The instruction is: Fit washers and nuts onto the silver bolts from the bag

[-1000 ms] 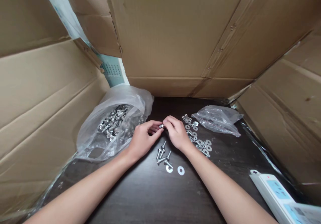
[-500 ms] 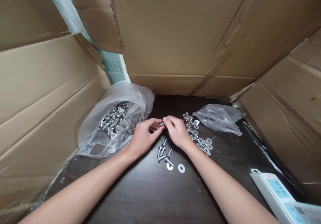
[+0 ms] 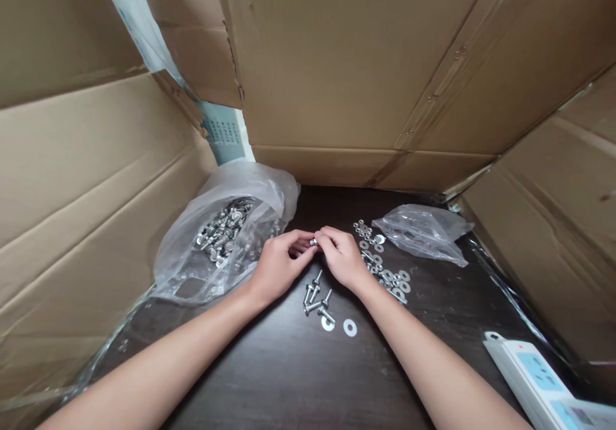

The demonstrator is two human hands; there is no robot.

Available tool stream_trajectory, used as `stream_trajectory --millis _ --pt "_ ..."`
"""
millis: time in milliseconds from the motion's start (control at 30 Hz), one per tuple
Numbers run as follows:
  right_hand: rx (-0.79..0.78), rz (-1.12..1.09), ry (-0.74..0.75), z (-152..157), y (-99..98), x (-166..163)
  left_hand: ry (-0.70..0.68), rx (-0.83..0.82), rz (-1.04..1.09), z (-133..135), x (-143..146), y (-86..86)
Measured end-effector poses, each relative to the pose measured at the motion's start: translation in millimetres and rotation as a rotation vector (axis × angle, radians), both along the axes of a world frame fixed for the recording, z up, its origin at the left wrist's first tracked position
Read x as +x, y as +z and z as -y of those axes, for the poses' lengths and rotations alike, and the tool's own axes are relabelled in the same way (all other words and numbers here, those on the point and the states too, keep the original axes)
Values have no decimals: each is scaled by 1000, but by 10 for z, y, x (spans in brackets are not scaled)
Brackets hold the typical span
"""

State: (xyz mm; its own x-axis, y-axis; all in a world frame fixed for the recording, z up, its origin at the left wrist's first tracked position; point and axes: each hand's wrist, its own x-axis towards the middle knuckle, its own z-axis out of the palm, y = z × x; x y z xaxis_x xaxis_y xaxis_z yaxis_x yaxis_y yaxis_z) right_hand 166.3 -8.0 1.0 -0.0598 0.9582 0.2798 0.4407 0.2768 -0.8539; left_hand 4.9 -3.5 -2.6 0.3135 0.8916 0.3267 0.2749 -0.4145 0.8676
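Note:
At the middle of the table my left hand (image 3: 280,262) and my right hand (image 3: 342,258) meet fingertip to fingertip. Between them is a small silver bolt (image 3: 313,242), pinched by the fingers of both hands. Most of it is covered, so I cannot tell which parts are on it. Just below the hands lie several bolts with nuts and washers on them (image 3: 316,295). Close by, a flat washer (image 3: 350,327) rests on the table, and another (image 3: 328,323) lies partly under a bolt tip. Beyond my right wrist spread loose washers (image 3: 403,281) and small nuts (image 3: 361,227).
A clear plastic bag (image 3: 178,257) full of metal fasteners (image 3: 226,228) stands open at the left. Back right lies a crumpled plastic bag (image 3: 423,231). A white power strip (image 3: 534,372) is at the right front. Cardboard walls (image 3: 346,64) enclose the dark table (image 3: 269,378).
The whole view has shifted slightly, with things a little lower and farther right. Both hands stay together on the bolt; their fingers have moved only slightly.

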Motion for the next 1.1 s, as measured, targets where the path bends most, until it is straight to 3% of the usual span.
stream_trajectory --millis 267,767,1100 --pt "21 -74 -1 10 9 18 -4 -1 15 7 0 9" --pt "37 -11 -38 9 4 14 9 12 -4 14 -7 7" --pt "34 -1 15 -5 -17 25 7 6 9 7 0 18"
